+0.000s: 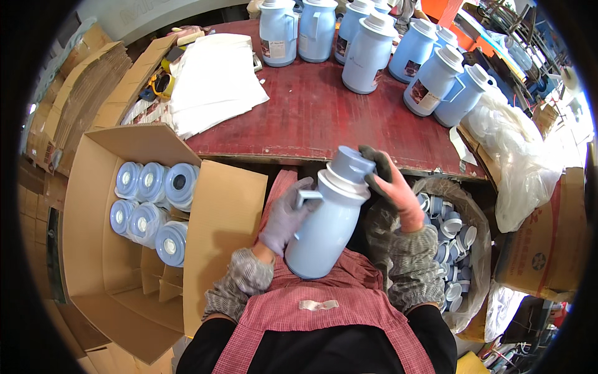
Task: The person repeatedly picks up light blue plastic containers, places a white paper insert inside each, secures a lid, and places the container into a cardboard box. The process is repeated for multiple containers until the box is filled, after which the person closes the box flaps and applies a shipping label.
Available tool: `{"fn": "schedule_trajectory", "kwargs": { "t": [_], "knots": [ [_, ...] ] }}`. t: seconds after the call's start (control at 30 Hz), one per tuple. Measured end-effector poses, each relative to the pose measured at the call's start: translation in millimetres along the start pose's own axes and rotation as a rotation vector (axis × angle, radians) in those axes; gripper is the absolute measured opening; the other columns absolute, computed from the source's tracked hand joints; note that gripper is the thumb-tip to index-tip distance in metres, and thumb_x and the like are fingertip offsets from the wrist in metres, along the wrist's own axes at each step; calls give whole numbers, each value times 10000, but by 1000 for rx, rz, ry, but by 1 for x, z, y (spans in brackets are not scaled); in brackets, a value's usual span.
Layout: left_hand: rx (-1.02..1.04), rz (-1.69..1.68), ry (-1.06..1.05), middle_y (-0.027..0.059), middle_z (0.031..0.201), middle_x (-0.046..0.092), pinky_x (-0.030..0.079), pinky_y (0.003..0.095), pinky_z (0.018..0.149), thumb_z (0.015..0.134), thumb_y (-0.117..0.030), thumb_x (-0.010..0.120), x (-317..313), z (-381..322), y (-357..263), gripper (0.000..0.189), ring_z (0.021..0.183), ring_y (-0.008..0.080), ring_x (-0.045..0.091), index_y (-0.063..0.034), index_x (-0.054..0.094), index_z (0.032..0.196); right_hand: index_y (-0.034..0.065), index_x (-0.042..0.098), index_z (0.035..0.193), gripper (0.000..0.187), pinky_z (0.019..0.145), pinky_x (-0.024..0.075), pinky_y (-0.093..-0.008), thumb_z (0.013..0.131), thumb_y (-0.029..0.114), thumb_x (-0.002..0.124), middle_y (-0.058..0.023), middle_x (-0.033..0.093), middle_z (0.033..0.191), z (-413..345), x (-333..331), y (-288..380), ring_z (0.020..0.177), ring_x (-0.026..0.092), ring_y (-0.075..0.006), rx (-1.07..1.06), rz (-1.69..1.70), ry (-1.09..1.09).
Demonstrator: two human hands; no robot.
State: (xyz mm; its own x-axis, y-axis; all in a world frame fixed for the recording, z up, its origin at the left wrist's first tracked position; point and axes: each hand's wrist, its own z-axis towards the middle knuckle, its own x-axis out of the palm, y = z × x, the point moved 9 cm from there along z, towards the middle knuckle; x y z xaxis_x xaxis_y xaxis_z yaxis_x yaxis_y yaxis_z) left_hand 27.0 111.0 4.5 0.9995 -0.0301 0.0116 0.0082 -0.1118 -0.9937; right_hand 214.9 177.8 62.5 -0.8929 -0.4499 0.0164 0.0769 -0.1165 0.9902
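Note:
A light blue vacuum jug (pixel 324 229) with a pale collar leans against my lap, over the red checked apron (pixel 317 308). My left hand (pixel 289 215), in a thin greyish glove, grips the jug by its handle (pixel 309 195). On the jug's neck sits a blue-grey cap (pixel 350 163), slightly tilted in view. My right hand (pixel 390 184), in a glove with dark fingers and a pinkish-orange back, has its fingers around the right side of that cap. The underside of the jug's base is hidden.
An open carton (pixel 224 243) at left holds several wrapped jugs (pixel 170 243) and cardboard dividers (pixel 154 276). At right, a plastic-lined container (pixel 481 262) holds many caps (pixel 451 224). Several jugs (pixel 366 56) and white sheets (pixel 215 79) occupy the red table (pixel 303 112). Plastic bags (pixel 514 154) hang off its right end.

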Motion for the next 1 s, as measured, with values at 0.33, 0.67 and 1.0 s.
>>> {"fn": "schedule_trajectory", "kwargs": {
  "t": [0.33, 0.67, 1.0],
  "knots": [
    [-174, -510, 202, 27, 963, 623, 467, 253, 733, 924, -287, 526, -17, 17, 117, 287, 854, 98, 566, -43, 578, 1066, 25, 430, 1254, 614, 995, 338, -311, 725, 173, 706, -69, 493, 1243, 13, 54, -45, 1151, 451, -174, -19, 274, 62],
    [566, 513, -41, 225, 1306, 367, 336, 448, 982, 720, -240, 719, 27, -43, -24, 608, 1211, 363, 377, -20, 438, 1212, 69, 518, 1133, 408, 626, 500, -397, 838, 345, 581, -145, 626, 991, 28, 61, 18, 777, 644, -314, 17, -1434, 16],
    [976, 876, 271, 100, 942, 589, 459, 428, 826, 725, -194, 665, -17, 2, -84, 188, 905, 284, 587, -104, 574, 863, -52, 598, 1081, 617, 812, 467, -291, 958, 488, 326, -110, 649, 974, 57, -8, -135, 872, 600, -157, 326, 215, -207]
  ]
}}
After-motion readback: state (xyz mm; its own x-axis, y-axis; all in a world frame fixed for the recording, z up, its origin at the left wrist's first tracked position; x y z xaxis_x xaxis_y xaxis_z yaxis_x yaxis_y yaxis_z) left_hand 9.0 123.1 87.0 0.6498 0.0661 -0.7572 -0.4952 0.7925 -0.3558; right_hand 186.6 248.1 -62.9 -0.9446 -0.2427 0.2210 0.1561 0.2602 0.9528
